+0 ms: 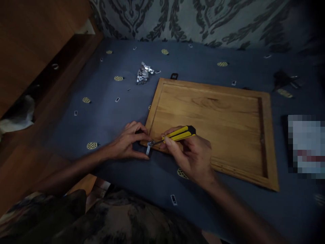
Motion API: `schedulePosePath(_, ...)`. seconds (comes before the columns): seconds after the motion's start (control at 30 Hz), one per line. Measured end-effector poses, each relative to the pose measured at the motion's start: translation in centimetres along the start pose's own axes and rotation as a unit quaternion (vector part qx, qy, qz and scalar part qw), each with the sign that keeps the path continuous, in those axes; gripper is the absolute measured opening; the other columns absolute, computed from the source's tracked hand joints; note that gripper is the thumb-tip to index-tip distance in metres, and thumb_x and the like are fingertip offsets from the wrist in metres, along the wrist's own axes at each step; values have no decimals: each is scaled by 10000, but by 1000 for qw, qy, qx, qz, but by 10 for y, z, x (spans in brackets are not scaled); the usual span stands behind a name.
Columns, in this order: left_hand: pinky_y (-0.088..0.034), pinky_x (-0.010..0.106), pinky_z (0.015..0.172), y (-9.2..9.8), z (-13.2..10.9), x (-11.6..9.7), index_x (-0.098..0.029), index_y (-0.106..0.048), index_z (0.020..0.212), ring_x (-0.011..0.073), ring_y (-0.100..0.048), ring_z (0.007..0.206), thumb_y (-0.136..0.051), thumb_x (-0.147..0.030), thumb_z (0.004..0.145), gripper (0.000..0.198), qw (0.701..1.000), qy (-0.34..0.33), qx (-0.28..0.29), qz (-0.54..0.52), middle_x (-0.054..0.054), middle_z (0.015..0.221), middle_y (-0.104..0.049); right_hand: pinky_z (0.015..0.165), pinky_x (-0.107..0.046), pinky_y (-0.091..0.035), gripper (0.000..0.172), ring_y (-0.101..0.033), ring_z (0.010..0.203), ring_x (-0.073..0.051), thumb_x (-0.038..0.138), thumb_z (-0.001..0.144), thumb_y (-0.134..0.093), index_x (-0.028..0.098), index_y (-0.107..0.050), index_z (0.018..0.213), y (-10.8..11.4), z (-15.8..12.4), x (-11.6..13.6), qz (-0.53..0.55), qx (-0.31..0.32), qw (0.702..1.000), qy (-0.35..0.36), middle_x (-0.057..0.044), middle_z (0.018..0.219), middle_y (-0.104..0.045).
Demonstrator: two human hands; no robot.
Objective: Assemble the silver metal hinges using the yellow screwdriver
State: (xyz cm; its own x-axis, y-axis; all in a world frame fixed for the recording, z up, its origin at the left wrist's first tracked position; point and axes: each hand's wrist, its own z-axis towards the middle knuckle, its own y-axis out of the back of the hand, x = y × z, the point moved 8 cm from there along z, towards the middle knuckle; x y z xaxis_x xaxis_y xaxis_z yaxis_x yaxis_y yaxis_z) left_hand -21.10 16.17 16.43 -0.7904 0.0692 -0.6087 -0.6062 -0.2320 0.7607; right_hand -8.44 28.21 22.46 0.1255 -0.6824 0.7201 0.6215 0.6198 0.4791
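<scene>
A wooden cabinet door [203, 115] with a recessed panel lies flat on blue fabric. At its near left corner sits a small metal hinge [148, 147], sticking out past the door's edge. My left hand [129, 141] holds this hinge between thumb and fingers. Gripped in my right hand [194, 156] is a yellow and black screwdriver [179, 134]. Its shaft slants down to the left, with the tip at the hinge. The tip's exact contact with a screw is too small to make out.
Beyond the door's far left corner lies a pile of metal hinges [144, 73]. A black object [174, 76] touches the far edge. Dark tools [283, 79] and a blurred-out package [307, 145] lie on the right. Wooden furniture [43, 40] borders the left.
</scene>
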Motion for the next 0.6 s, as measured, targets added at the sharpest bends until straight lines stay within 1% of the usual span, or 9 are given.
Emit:
schedulePosePath(0.17, -459, 404, 964, 1, 1, 0, -229, -759, 1158, 254, -568, 1067, -815, -660, 826, 547, 1000, 4, 12, -6, 83, 1170, -654, 641, -284, -599, 110, -755, 696, -172, 256, 1021, -621, 213, -671, 933, -1, -1, 3, -6, 12, 1000, 5, -38, 841, -782)
schedulePosePath(0.33, -459, 409, 970, 0, 2, -1, -216, -757, 1158, 263, -572, 1086, -816, -663, 822, 562, 1000, 10, 29, -6, 96, 1195, -655, 658, -272, -609, 72, -764, 732, -170, 193, 994, -645, 219, -674, 934, 0, -1, 12, -14, 8, 999, 42, -37, 871, -792)
schedulePosePath(0.4, -459, 411, 969, 0, 2, -1, -211, -757, 1155, 266, -573, 1088, -813, -660, 827, 559, 1000, 8, 28, -5, 98, 1190, -656, 653, -269, -612, 73, -761, 724, -165, 192, 997, -643, 218, -671, 935, 0, -1, 12, -13, 1, 999, 48, -38, 878, -793)
schedulePosePath(0.6, -461, 406, 954, -1, 2, 1, -212, -758, 1134, 264, -575, 1076, -824, -654, 819, 546, 1000, -1, 19, -1, 91, 1173, -654, 671, -290, -620, 81, -764, 744, -177, 249, 1006, -648, 214, -688, 945, -1, -2, 8, 3, 12, 1000, 25, -39, 880, -784)
